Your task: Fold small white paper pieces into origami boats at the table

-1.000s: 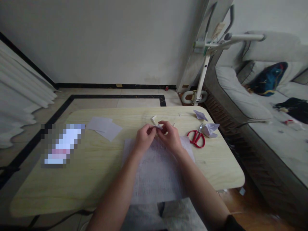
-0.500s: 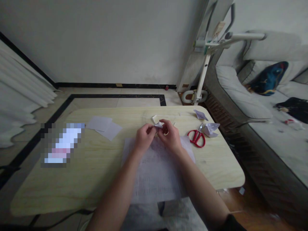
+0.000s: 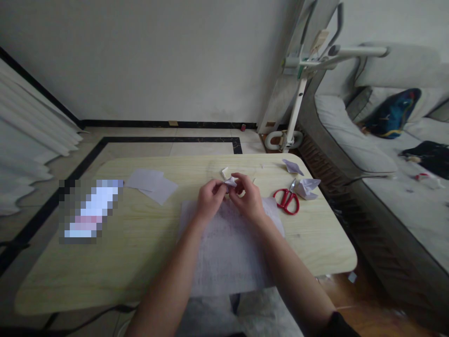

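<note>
A small folded piece of white paper (image 3: pixel 230 181) is pinched between both hands above the far edge of a large printed sheet (image 3: pixel 231 262). My left hand (image 3: pixel 210 199) grips it from the left with thumb and fingers together. From the other side, my right hand (image 3: pixel 248 199) holds it, fingers curled around its right part. The fingertips hide some of the folds. Just behind the hands lies a small whitish folded scrap (image 3: pixel 225 172). Red-handled scissors (image 3: pixel 287 200) rest to the right of my right hand.
Two folded paper pieces lie at the right: a larger one (image 3: pixel 307 188) by the scissors and a flatter one (image 3: pixel 292 166) behind. Overlapping white sheets (image 3: pixel 149 182) are at the left, near a pixelated bright device (image 3: pixel 96 208). The wooden table (image 3: pixel 140 252) has rounded corners; a sofa (image 3: pixel 414 196) stands beyond.
Both hands stay nearly in place. The folded paper between the fingers has turned slightly, and its tip now points a little more to the right.
</note>
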`<state>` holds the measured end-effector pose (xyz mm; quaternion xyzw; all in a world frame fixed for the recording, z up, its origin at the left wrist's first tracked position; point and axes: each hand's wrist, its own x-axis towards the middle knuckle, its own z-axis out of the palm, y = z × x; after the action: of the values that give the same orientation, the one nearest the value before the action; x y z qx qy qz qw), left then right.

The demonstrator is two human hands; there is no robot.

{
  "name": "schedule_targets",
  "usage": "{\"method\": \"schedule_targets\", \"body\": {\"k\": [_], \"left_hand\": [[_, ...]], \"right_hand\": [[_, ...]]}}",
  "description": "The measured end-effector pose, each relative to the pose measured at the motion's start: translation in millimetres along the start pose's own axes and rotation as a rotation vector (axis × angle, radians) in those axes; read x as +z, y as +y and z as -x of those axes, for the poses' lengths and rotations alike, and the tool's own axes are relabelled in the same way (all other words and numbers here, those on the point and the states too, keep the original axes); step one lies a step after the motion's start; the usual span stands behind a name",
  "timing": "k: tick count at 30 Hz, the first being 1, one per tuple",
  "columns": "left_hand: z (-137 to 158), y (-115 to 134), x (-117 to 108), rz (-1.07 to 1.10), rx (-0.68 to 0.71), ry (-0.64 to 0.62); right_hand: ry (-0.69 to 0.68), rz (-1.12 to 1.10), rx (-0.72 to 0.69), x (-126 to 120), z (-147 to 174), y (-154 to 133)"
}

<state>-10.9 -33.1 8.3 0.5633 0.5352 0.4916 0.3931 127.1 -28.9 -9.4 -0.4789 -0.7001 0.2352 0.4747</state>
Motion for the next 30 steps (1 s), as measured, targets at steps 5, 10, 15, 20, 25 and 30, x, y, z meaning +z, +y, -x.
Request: {"method": "schedule_targets", "body": {"k": [5,10,15,20,25,30], "left_hand": [[-0.7,-10.8,-4.1,-0.21,0.12,-0.006],[1.5,-9.5,-3.8,-0.339,0.159,-0.03],[2.8,-7.0,-2.2,-0.37,0.143,0.004],[1.5,-10.5,-2.0,-0.28,0.12,0.012],[-0.2,-8.8,-0.7,-0.13,0.018,0.064],[-0.9,3.0,0.0,0.036,-0.096,0.046]], "right_hand": [[-0.072,-0.062,0.055,-1.7,-2.1,4.0],[-0.024,0.058,0.106,0.2,-1.2,4.9],[0.023,0.151,0.111,3.2,0.7,0.7],[0.011,0.103,0.107,2.2,0.4,-2.6],[0.007,-0.045,0.052,1.7,-1.6,-1.5],[0.049,-0.133,0.045,2.7,-2.4,-1.7]]}}
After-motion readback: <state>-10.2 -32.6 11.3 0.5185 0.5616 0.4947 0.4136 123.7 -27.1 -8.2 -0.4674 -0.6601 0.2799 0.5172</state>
